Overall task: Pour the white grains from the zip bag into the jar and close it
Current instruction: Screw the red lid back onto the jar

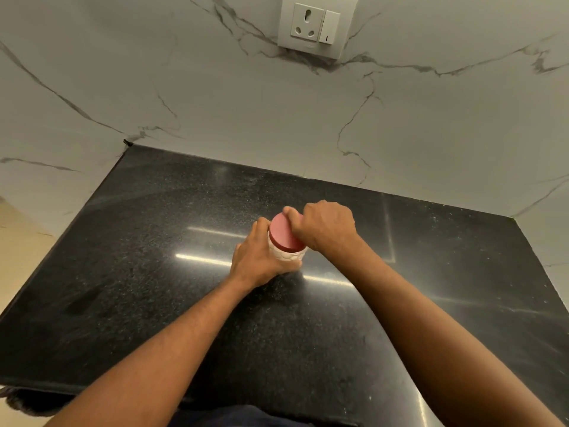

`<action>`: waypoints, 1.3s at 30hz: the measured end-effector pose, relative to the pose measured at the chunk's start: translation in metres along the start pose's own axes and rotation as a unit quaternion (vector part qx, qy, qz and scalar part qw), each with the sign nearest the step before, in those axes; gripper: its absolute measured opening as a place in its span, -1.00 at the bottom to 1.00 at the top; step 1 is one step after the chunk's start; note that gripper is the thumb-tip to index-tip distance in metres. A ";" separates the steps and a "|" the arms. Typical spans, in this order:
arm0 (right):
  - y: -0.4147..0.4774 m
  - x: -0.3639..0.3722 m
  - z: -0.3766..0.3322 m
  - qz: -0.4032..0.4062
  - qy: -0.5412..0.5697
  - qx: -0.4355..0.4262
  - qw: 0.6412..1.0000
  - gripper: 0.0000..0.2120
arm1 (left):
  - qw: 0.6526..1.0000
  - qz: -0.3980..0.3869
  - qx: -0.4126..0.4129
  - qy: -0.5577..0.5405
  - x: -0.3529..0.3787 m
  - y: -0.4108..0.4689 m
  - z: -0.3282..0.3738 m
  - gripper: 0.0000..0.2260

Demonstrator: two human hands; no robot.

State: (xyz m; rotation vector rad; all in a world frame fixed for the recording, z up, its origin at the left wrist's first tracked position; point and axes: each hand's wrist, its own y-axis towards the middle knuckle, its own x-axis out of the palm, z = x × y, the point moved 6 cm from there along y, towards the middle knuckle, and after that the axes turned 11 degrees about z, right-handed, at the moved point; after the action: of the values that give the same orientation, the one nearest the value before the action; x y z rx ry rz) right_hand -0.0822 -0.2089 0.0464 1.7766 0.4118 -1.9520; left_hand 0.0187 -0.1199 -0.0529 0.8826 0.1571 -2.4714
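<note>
A clear patterned jar (289, 257) holding white contents stands upright on the black counter (154, 272), near its middle. A red lid (284, 232) sits on top of the jar. My left hand (258, 260) wraps around the jar's body from the left. My right hand (324, 228) grips the lid's right edge from above, fingers curled over the rim. No zip bag is in view.
A grey marble wall (277, 118) rises behind and left of the counter, with a white socket and switch plate (317, 24) high up. The counter's left edge drops to a beige floor (21, 257). Its front edge is near my body.
</note>
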 end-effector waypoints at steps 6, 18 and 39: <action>-0.018 -0.002 0.011 -0.019 0.170 -0.095 0.981 -0.55 | 1.000 -0.006 0.000 -0.002 -0.001 -0.001 0.003 -0.21; -0.012 -0.010 -0.008 0.012 0.046 -0.054 0.997 -0.30 | 1.000 0.005 -0.002 0.017 0.002 0.001 -0.001 -0.25; -0.010 0.000 -0.013 -0.003 0.017 -0.009 1.000 -0.21 | 1.000 0.017 0.009 0.019 0.001 -0.002 -0.001 -0.25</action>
State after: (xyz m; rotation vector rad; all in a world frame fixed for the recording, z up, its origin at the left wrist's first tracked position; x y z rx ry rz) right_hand -0.0764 -0.1942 0.0440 1.8019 0.4452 -1.9197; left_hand 0.0176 -0.1188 -0.0545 0.9316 0.1326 -2.4289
